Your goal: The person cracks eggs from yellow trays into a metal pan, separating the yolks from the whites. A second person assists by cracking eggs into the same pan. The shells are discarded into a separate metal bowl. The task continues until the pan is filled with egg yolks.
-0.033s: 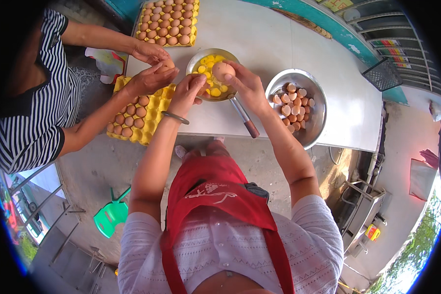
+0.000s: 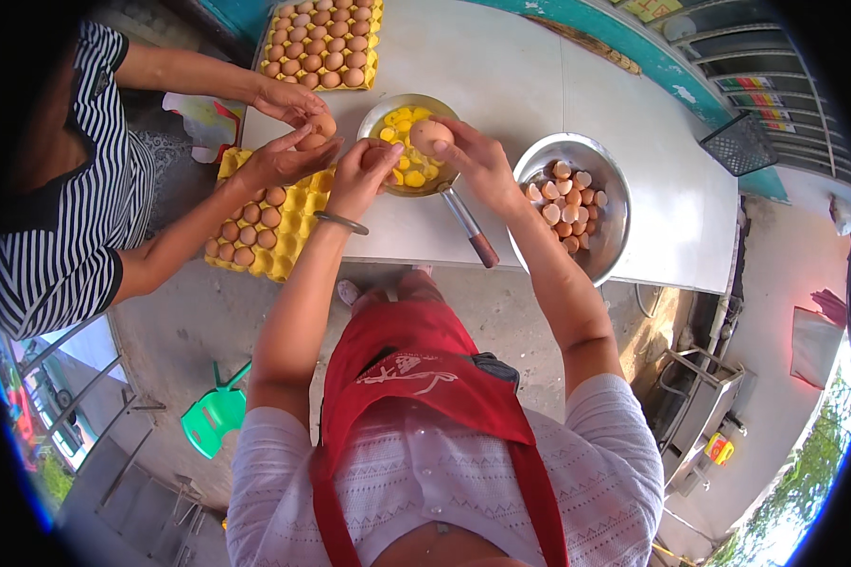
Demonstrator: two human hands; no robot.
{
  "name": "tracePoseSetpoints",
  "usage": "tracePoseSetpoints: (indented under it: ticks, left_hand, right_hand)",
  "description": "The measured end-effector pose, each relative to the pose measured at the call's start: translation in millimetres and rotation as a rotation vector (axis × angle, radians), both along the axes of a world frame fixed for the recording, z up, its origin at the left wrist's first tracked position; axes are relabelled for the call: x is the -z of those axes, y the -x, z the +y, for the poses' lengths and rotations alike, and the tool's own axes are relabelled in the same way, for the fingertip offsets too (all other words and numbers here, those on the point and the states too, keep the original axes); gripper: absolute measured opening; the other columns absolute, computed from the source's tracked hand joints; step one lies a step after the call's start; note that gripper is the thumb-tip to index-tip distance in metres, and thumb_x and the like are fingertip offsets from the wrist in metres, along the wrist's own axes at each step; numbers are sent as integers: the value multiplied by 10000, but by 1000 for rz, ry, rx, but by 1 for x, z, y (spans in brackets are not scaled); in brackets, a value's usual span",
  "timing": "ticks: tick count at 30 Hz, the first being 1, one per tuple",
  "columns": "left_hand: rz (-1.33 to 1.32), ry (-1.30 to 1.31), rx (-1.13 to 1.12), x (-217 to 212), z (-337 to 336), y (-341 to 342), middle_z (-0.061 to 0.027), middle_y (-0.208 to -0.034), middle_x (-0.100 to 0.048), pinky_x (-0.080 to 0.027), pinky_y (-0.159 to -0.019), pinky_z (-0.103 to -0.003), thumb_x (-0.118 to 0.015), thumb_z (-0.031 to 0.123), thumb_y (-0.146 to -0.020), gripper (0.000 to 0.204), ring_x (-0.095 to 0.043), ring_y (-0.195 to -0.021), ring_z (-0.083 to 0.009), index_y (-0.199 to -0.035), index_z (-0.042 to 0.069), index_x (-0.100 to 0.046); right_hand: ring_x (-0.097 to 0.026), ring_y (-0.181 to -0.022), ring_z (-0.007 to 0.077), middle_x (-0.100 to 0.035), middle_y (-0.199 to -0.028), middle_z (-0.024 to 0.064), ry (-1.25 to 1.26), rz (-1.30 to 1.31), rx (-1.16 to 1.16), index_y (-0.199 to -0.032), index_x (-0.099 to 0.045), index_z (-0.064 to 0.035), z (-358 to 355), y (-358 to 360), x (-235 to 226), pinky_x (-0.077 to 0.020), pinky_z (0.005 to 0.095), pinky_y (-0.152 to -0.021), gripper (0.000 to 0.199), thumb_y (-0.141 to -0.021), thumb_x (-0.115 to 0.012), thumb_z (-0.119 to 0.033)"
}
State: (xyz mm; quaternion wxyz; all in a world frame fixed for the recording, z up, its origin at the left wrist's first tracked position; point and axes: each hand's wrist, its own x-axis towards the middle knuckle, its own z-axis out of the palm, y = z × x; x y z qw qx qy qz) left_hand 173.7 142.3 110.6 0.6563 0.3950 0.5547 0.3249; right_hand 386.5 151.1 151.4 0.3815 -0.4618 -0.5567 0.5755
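Over a pan (image 2: 372,115) of yolks (image 2: 414,178), the right hand (image 2: 482,165) grips an egg (image 2: 429,138), left hand (image 2: 359,178) curled closed.

Two egg trays (image 2: 298,222), one pan (image 2: 369,121), one steel bowl (image 2: 615,213)

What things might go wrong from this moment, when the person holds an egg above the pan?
The right hand holds an egg above the pan; if it slips, shell might fall among the yolks. The pan's handle reaches near the edge of the table, so it might be bumped. The steel bowl of shells also sits by that edge and might be knocked.
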Motion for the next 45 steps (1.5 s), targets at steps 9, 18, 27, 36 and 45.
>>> tracePoseSetpoints:
  ticks: [9,18,27,36,45]
  left_hand:
    - [695,-1017,314,-23,42,-33,-50,-1062,-675,-556,-767,-360,-751,128,-753,482,-670,-934,-266,-1220,162,-634]
    - [934,-1202,429,-41,49,-20,-20,-1070,-664,-566,-767,-352,-758,135,-721,416,-669,-923,-234,-1127,150,-671]
    - [1023,-1062,284,-42,32,-29,-32,-1104,-648,-563,-750,-359,-745,149,-741,412,-675,-906,-255,-1140,134,-644]
    - [508,-407,218,5,-3,-197,-134,-983,-714,-541,-784,-433,-733,404,-773,519,-685,-912,-330,-1193,112,-644]
    - [307,-212,-123,57,-93,-74,-89,-789,-676,-519,-677,-376,-808,396,-768,428,-658,-738,-292,-898,46,-599]
  right_hand:
    - [-584,-1003,140,-650,-1138,76,111,-68,-326,-1362,-523,14,55,-45,39,-468,307,-926,481,-974,-622,-253]
    - [-600,-934,260,-631,-943,73,-476,-486,-364,-1322,-580,-98,67,-41,28,-504,362,-856,533,-810,-726,-83]
    - [-645,-899,258,-674,-947,55,-130,-397,-141,-1278,-601,-82,49,-36,47,-517,347,-835,468,-824,-720,-86]
    - [-645,-1044,210,-633,-1138,160,324,270,675,-1369,-445,86,-53,-149,91,-549,329,-911,482,-965,-587,-136]
    - [-642,-965,277,-670,-1056,147,-305,-712,448,-1166,-620,19,-77,-70,99,-518,386,-828,310,-882,-668,-96]
